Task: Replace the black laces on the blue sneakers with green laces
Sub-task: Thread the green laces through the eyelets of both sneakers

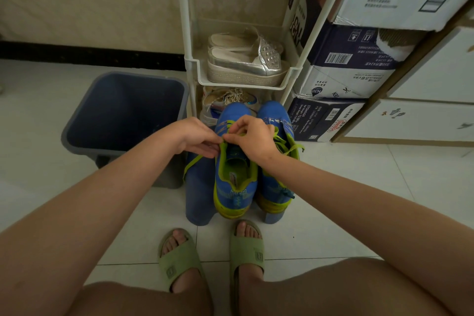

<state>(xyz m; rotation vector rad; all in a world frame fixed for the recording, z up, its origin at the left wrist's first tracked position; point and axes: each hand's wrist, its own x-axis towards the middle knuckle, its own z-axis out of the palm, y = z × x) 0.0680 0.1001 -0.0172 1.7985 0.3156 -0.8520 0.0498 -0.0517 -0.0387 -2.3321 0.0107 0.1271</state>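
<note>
At the far left, a grey-blue bin point(123, 115) is standing on the pale tiled floor. Just right of it, the person's left hand point(197, 136) is reaching in, its thumb and fingertips pinching a green lace point(191, 165) whose loose end is trailing down to the left over a low blue stool point(198, 192).

The left sneaker point(234, 187) is sitting on that stool, directly in front of the person's feet. The right hand point(252, 136) is hovering over its tongue, fingers curled and pinching the same lace, so that the two hands are almost touching at the upper eyelets. The right sneaker point(273, 115) is sitting just beside the first, already carrying green lace with its ends hanging loose. Behind both, a white shoe rack point(243, 82) is standing, and stacked boxes point(346, 77) are filling the right.

Both sneakers are lying lengthwise away from the person, toes pointing at the rack and heels facing the person. No black lace is showing.

The step in hand seems to be finishing the lacing of the left sneaker near the top, though the hands are hiding the eyelets. The next move is likely calling for feeding the lace tip through an eyelet and pulling it snug and even.
</note>
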